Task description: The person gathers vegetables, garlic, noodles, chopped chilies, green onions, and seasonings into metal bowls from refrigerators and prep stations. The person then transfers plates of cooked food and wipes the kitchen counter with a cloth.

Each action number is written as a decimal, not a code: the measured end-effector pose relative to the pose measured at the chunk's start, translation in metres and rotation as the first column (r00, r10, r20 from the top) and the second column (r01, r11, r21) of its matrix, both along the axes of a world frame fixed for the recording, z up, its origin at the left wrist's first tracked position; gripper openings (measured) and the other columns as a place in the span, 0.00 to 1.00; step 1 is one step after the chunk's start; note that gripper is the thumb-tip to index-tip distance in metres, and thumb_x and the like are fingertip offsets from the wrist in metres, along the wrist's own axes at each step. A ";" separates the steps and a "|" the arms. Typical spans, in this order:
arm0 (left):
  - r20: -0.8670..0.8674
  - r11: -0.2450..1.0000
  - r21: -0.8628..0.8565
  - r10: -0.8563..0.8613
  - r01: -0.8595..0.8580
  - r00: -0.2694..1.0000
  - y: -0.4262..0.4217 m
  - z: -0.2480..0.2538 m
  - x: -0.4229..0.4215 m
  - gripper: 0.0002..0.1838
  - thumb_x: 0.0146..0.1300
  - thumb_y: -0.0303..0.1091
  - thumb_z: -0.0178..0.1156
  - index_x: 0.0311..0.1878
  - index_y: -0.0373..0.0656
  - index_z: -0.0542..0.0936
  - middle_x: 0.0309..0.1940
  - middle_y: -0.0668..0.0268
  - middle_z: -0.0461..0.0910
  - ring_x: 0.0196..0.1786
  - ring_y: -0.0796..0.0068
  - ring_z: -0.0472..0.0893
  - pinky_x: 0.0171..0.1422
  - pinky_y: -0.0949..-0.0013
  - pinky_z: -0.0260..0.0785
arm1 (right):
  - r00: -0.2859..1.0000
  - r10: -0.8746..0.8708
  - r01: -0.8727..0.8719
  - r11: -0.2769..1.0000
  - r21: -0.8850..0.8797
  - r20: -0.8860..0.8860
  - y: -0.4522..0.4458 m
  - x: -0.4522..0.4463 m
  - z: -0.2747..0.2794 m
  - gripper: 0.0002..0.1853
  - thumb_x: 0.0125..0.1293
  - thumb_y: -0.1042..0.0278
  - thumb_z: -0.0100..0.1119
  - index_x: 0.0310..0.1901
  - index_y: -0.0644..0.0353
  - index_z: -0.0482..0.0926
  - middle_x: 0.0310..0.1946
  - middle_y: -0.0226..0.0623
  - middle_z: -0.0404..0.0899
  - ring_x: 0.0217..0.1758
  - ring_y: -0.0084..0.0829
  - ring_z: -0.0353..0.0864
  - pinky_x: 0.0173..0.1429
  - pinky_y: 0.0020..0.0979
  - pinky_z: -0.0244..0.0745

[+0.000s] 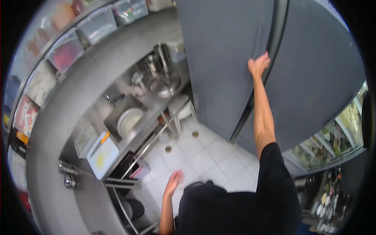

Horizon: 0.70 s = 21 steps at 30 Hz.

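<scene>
My right hand (pixel 259 65) reaches up with the arm stretched out. Its fingers curl into the edge of a large grey refrigerator door (pixel 313 74), beside the dark vertical gap, with the thumb side against the grey panel. The neighbouring grey door (pixel 223 58) stands to the left. Behind the gripped door's lower right edge, shelves of packed food (pixel 329 139) show. My left hand (pixel 175 181) hangs low over the floor at the lower centre, slightly blurred, with its fingers apart and no object visible in it.
A steel counter (pixel 150 117) runs along the left, holding a sink with a white bowl (pixel 130 121), a cutting board (pixel 103 154) with an orange-handled knife, and metal pots. Plastic bins (pixel 97 25) line a shelf above. White tiled floor (pixel 211 156) lies below; utensils (pixel 327 203) are at lower right.
</scene>
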<state>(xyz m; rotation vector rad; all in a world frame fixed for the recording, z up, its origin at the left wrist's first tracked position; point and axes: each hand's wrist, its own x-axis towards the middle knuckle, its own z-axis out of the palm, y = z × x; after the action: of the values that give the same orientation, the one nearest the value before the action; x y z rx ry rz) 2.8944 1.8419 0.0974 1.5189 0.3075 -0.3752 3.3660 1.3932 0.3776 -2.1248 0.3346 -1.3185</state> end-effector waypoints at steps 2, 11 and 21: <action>0.052 0.994 -0.089 -0.052 0.057 0.997 -0.031 0.048 0.045 0.24 0.76 0.46 0.49 0.67 0.39 0.69 0.56 0.59 0.78 0.57 0.68 0.79 0.59 0.64 0.73 | 0.996 -0.075 0.075 0.997 0.019 0.040 0.029 -0.024 0.002 0.48 0.46 0.70 0.68 0.68 0.71 0.53 0.55 0.61 0.61 0.58 0.60 0.62 0.65 0.51 0.60; 0.470 0.993 0.020 0.091 -0.113 0.878 -0.055 0.067 0.246 0.40 0.72 0.59 0.49 0.76 0.43 0.53 0.76 0.56 0.53 0.75 0.59 0.61 0.67 0.55 0.67 | 0.641 0.686 -0.638 0.726 0.257 -0.345 0.143 -0.234 -0.123 0.19 0.59 0.66 0.64 0.52 0.59 0.77 0.50 0.47 0.74 0.51 0.49 0.78 0.53 0.42 0.77; 0.380 0.585 -0.408 0.807 -0.701 0.453 0.151 0.004 0.332 0.26 0.77 0.47 0.42 0.68 0.38 0.68 0.67 0.60 0.70 0.69 0.66 0.67 0.75 0.60 0.55 | 0.297 0.494 -0.522 0.801 0.295 -0.817 0.104 0.002 -0.399 0.12 0.62 0.67 0.54 0.44 0.60 0.81 0.42 0.51 0.81 0.48 0.56 0.79 0.53 0.50 0.76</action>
<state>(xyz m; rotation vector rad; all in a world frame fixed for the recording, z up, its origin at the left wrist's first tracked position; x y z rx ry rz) 3.2264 1.9925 0.1011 1.0729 0.4599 0.7427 3.3681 1.4972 -0.0212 -2.4610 -0.0136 0.2525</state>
